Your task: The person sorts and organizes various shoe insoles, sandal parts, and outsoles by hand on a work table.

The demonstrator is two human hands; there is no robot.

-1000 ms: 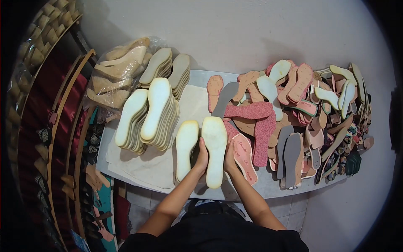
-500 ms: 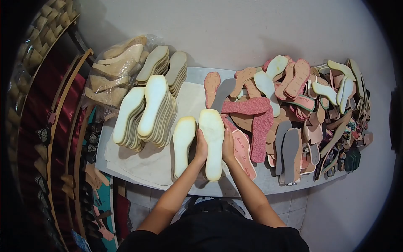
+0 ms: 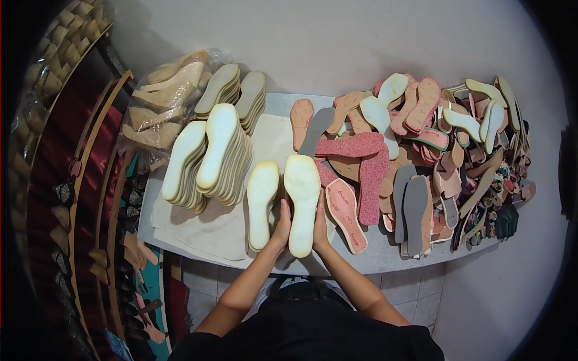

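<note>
A cream-white insole (image 3: pixel 302 198), toes pointing away from me, is held between my two hands near the table's front edge; whether more insoles lie beneath it is hidden. My left hand (image 3: pixel 282 224) presses along its left side with the fingers partly out of sight. Along the opposite side, my right hand (image 3: pixel 321 225) grips the same insole near the heel half. Just left of my left hand stands another cream insole (image 3: pixel 262 201), close beside the held one. Two tall stacks of cream insoles (image 3: pixel 223 141) (image 3: pixel 182 159) rise farther left on pale sheeting.
Greyish insole stacks (image 3: pixel 218 87) and a plastic bag of wedge heels (image 3: pixel 162 96) sit at the back left. Pink insoles (image 3: pixel 345 213), grey insoles (image 3: pixel 415 207) and mixed shoe parts pile up on the table's right. Shelves of shoe parts (image 3: pixel 99 265) line the left side.
My hands have slid slightly toward me along the sides of the insole, lower on its length. The insole itself stays in nearly the same place; the view has shifted a little.
</note>
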